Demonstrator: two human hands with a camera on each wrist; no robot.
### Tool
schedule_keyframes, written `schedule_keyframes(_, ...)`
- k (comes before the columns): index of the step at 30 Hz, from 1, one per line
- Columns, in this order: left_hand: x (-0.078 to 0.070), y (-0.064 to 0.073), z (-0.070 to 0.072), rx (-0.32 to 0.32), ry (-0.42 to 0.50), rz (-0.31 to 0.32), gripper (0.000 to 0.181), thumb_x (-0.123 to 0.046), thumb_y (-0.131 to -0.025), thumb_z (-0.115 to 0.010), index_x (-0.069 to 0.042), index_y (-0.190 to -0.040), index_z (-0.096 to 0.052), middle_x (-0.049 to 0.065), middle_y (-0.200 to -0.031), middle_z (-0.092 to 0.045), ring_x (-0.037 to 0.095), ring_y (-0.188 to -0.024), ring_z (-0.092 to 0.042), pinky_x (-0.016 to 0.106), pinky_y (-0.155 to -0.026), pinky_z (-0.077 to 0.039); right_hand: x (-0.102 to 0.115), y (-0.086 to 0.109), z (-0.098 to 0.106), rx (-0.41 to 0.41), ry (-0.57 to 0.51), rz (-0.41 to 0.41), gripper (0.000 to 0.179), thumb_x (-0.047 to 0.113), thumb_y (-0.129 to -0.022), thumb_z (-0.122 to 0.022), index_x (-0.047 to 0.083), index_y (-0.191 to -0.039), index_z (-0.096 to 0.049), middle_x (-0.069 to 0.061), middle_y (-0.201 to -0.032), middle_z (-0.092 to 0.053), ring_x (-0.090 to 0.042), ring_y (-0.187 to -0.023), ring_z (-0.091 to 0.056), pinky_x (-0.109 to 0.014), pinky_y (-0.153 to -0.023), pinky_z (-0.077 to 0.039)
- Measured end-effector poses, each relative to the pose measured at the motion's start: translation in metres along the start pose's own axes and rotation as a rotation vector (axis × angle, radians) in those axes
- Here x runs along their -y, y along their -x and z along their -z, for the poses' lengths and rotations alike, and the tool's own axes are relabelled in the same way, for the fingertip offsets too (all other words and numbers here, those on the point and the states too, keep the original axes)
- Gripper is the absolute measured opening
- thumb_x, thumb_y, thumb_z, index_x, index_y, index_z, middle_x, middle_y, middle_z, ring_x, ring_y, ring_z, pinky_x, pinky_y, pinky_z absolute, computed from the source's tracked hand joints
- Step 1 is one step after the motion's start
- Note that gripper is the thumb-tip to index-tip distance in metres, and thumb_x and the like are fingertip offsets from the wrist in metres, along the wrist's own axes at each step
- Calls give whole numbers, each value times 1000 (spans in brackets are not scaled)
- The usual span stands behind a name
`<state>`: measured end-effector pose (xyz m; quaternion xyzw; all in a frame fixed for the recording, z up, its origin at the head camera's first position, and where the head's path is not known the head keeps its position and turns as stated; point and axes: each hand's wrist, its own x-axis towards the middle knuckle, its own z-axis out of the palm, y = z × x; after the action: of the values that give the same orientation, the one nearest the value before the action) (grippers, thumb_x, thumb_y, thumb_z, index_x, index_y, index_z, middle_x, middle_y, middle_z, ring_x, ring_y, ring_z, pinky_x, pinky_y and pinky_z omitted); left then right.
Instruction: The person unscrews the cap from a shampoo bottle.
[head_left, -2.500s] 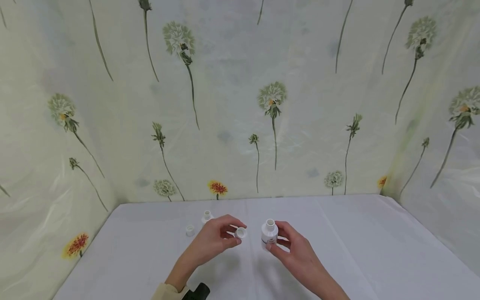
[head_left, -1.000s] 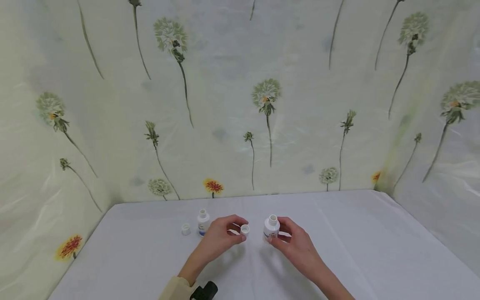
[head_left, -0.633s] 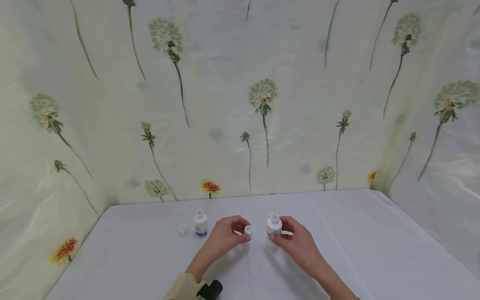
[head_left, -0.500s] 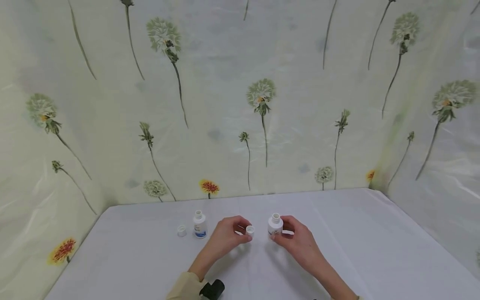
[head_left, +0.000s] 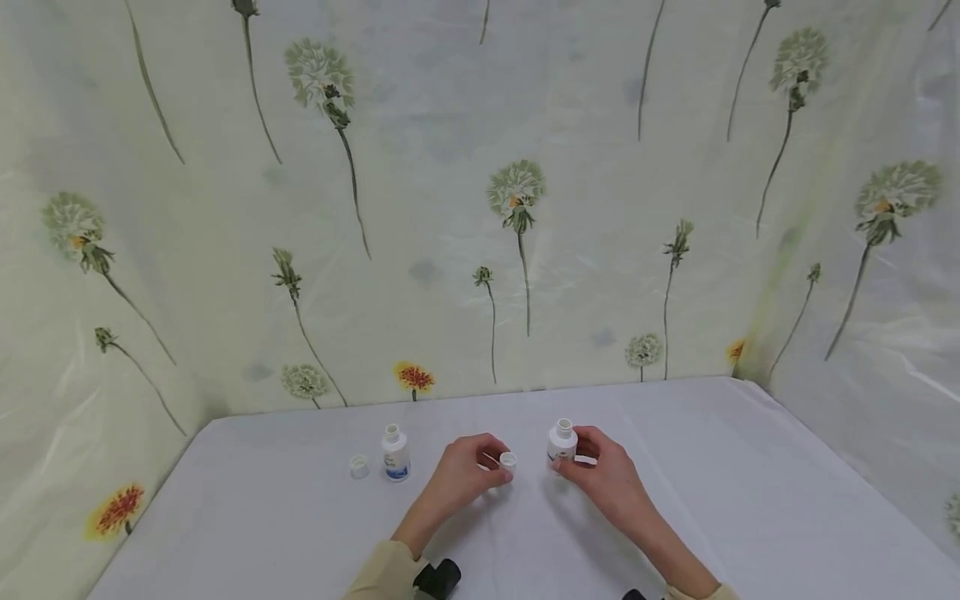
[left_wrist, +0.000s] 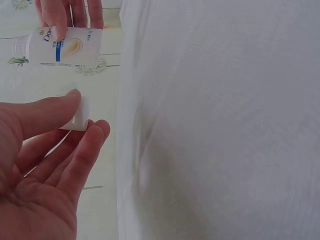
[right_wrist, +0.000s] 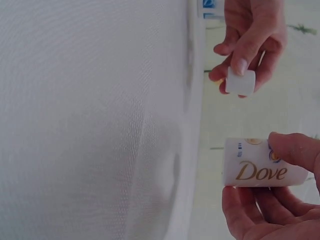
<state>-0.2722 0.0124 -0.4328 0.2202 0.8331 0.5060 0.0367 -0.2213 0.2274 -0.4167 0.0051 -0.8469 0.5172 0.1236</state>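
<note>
My left hand (head_left: 467, 473) pinches a white screw cap (head_left: 508, 462) between thumb and fingers, its hollow side facing up. To its right, my right hand (head_left: 609, 482) grips a small white Dove bottle (head_left: 561, 447) by the body. That bottle is upright, and its neck is uncapped. A gap separates cap and bottle; in the right wrist view the cap (right_wrist: 241, 82) is clear of the Dove bottle (right_wrist: 260, 162). Another uncapped white bottle (head_left: 396, 457), with a blue patch low on its label, stands on the table left of my left hand. Beside it lies a second white cap (head_left: 359, 467).
A white cloth covers the table (head_left: 270, 517). Behind and at the sides hangs a pale curtain (head_left: 450, 208) printed with dandelions. A black device (head_left: 438, 577) is strapped at my left wrist, over a cream sleeve (head_left: 386, 571).
Both hands have moved right with the cap and the Dove bottle. The standing bottle, partly hidden behind my left hand before, now shows fully. The head view has shifted slightly right.
</note>
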Motion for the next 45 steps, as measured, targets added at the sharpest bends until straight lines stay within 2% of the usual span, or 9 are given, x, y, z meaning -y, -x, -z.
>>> schedule_keyframes(9, -4, -4, -9, -2, -5, 18, 21, -8, -83, -79, -11, -101, -69, -4, -90, -65, 15, -83, -62, 28, -67, -54, -10, -6, 8, -16, 28, -16, 48, 8, -82, -79, -3, -124, -58, -17, -116, -66, -31, -109, -62, -41, -89, -53)
schedule_keyframes(18, -10, -16, -19, -15, -43, -12, 20, -2, -83, -76, -9, -100, -69, -3, -91, -64, 14, -83, -60, 25, -66, -52, -18, -12, 13, -35, 44, -31, 47, 7, -82, -77, -4, -123, -58, -18, -114, -66, -32, -108, -62, -39, -86, -54)
schedule_keyframes(22, -11, -22, -24, -18, -28, -17, 19, 0, -82, -76, -8, -98, -69, -1, -88, -63, 15, -79, -59, 25, -61, -51, -21, -14, 16, -47, 59, -22, 45, 6, -82, -78, -5, -121, -58, -19, -112, -67, -33, -107, -62, -41, -85, -54)
schedule_keyframes(32, -6, -35, -33, -10, -22, -14, 19, 0, -78, -79, -8, -92, -68, -2, -79, -61, 13, -69, -53, 24, -52, -46, -27, -22, 20, -53, 113, -41, 45, 7, -82, -77, -5, -121, -57, -22, -114, -66, -36, -109, -61, -43, -83, -54)
schedule_keyframes(39, -4, -41, -36, 4, -21, -11, 19, 1, -78, -78, -5, -93, -69, 1, -82, -63, 13, -68, -53, 24, -54, -45, -30, -26, 22, -46, 139, -41, 47, 7, -84, -76, -7, -123, -55, -24, -116, -64, -38, -109, -61, -43, -83, -55)
schedule_keyframes(45, -1, -47, -40, 1, -20, -41, 19, 3, -76, -78, -3, -92, -69, 3, -82, -64, 12, -67, -54, 25, -57, -46, -32, -32, 22, -31, 169, -38, 46, 7, -84, -76, -7, -123, -56, -23, -117, -64, -38, -109, -61, -43, -83, -55)
